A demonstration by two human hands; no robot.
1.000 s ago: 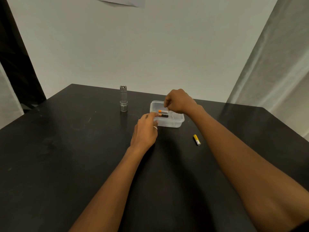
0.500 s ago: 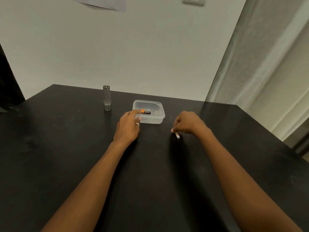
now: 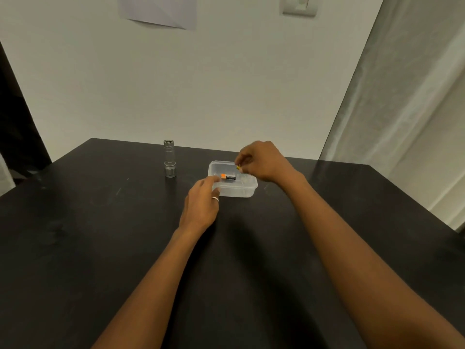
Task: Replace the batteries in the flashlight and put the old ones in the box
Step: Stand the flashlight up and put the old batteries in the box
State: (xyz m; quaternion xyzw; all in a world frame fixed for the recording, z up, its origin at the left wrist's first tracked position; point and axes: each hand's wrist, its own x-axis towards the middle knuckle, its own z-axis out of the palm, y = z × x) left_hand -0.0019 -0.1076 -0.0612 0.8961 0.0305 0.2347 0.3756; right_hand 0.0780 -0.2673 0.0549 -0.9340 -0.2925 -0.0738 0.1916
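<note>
A clear plastic box (image 3: 247, 190) sits on the black table (image 3: 100, 235) with an orange-and-black battery (image 3: 228, 177) lying inside. My right hand (image 3: 261, 159) hovers over the box's far right part and pinches a small yellow battery (image 3: 238, 167) at its fingertips. My left hand (image 3: 201, 200) rests against the box's near left corner, its fingers on the wall and rim. A silver flashlight (image 3: 169, 158) stands upright on the table, left of the box.
The table's far edge meets a pale wall; a grey curtain (image 3: 392, 96) hangs at the right. A sheet of paper (image 3: 161, 11) and a wall switch (image 3: 299, 6) are high on the wall. Bare tabletop lies in front of me.
My right hand picked the yellow battery up off the table to the right of the box and carried it over the box. My left hand has stayed at the box's corner.
</note>
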